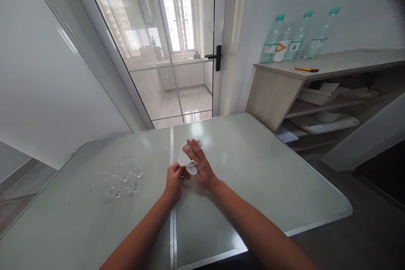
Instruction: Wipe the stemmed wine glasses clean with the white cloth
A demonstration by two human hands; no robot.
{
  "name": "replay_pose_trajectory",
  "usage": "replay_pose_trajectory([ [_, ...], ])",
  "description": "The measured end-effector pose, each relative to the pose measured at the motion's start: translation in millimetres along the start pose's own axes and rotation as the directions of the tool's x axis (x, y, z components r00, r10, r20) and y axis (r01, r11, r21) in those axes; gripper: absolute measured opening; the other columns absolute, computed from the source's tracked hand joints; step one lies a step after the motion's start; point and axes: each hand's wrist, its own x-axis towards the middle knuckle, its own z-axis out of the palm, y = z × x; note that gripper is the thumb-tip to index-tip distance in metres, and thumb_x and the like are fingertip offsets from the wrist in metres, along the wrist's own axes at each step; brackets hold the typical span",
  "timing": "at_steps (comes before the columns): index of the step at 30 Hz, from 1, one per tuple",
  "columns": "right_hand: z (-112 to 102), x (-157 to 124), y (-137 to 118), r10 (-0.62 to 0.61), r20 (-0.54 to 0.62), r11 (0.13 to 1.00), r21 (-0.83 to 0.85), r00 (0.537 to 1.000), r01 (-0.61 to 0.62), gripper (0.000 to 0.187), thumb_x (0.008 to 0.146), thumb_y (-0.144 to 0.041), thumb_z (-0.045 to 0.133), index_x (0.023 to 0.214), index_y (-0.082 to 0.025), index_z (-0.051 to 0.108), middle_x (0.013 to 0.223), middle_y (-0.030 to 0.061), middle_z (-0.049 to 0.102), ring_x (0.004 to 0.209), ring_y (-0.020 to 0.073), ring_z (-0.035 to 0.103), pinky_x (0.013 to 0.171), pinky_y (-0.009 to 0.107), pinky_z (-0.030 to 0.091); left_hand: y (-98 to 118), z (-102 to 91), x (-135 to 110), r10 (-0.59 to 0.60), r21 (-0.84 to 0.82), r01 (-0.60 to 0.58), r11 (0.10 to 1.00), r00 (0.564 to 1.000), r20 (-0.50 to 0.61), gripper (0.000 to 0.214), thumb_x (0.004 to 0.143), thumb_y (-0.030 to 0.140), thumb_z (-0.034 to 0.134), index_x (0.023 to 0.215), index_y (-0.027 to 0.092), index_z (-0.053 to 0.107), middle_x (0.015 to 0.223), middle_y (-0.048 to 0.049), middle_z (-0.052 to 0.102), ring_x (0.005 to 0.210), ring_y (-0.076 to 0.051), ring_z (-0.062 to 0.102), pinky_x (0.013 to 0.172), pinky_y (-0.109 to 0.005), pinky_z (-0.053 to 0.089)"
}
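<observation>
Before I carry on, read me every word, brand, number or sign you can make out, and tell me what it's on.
">": an orange chevron on the white-labelled container between the left bottle and middle bottle.
Left, middle and right bottle labels: print too small and blurred to read.
White cloth and clear glassware: no lettering visible.
No word, brand or number is legible anywhere.
</observation>
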Motion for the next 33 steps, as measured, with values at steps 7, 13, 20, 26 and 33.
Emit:
replay_pose_trajectory([
  [7, -11, 12, 7, -0.149, 0.267, 0.846, -0.465, 0.952, 0.262, 0.048, 0.084, -0.021, 0.058, 0.132, -0.022, 0.062, 0.139, 0.0117, 0.06, 0.141, 0.0356, 0.038, 0.121, 0.059, 0.009, 2, -3.1, -6, 0.188, 0.487, -0.179, 0.855, 0.982, 0.03, 0.014, 0.068, 0.016, 0.06, 0.055, 0.016, 0.057, 0.049, 0.002, 0.055, 0.048, -0.011, 0.047, 0.049, -0.022, 0.035],
  [13, -24, 13, 19, 0.154, 0.035, 0.966, -0.213, 0.987, -0.143, 0.01, 0.08, -0.026, 0.061, 0.08, -0.019, 0.068, 0.086, 0.0071, 0.069, 0.089, 0.0246, 0.059, 0.085, 0.038, 0.045, 10, -2.8, -11, 0.297, 0.709, -0.371, 0.599, 0.926, 0.233, 0.017, 0.086, 0.026, 0.063, 0.076, 0.016, 0.071, 0.06, 0.001, 0.063, 0.053, -0.011, 0.049, 0.055, -0.023, 0.036],
  [20, -26, 16, 16, 0.573, 0.066, 0.558, 0.698, 0.817, -0.448, 0.045, 0.089, -0.061, 0.05, 0.082, -0.02, 0.068, 0.075, 0.0059, 0.067, 0.074, 0.024, 0.063, 0.066, 0.035, 0.05, 9, 1.9, -14, 0.237, 0.582, -0.325, 0.746, 0.945, 0.224, 0.021, 0.09, 0.036, 0.066, 0.084, 0.017, 0.071, 0.065, -0.0011, 0.065, 0.058, -0.013, 0.055, 0.057, -0.024, 0.04],
  [26, 11, 14, 4, 0.597, -0.009, 0.331, 0.913, 0.802, -0.236, 0.048, 0.091, -0.058, 0.05, 0.117, -0.021, 0.065, 0.105, 0.009, 0.072, 0.097, 0.0263, 0.067, 0.077, 0.037, 0.055, 4, 7.6, -11, 0.142, 0.306, -0.162, 0.938, 0.986, 0.085, 0.039, 0.092, 0.044, 0.063, 0.066, 0.017, 0.055, 0.058, 0.0031, 0.05, 0.054, -0.01, 0.045, 0.054, -0.021, 0.035],
  [33, 30, -7, 10, 0.442, -0.046, 0.711, 0.627, 0.896, -0.318, 0.051, 0.096, -0.041, 0.055, 0.146, -0.034, 0.047, 0.14, 0.0028, 0.059, 0.129, 0.0205, 0.053, 0.11, 0.039, 0.043, 0, 6.1, -12, 0.146, 0.227, -0.138, 0.964, 0.989, -0.019, 0.03, 0.088, 0.044, 0.068, 0.077, 0.016, 0.07, 0.071, 0.0002, 0.063, 0.069, -0.014, 0.055, 0.065, -0.023, 0.044],
])
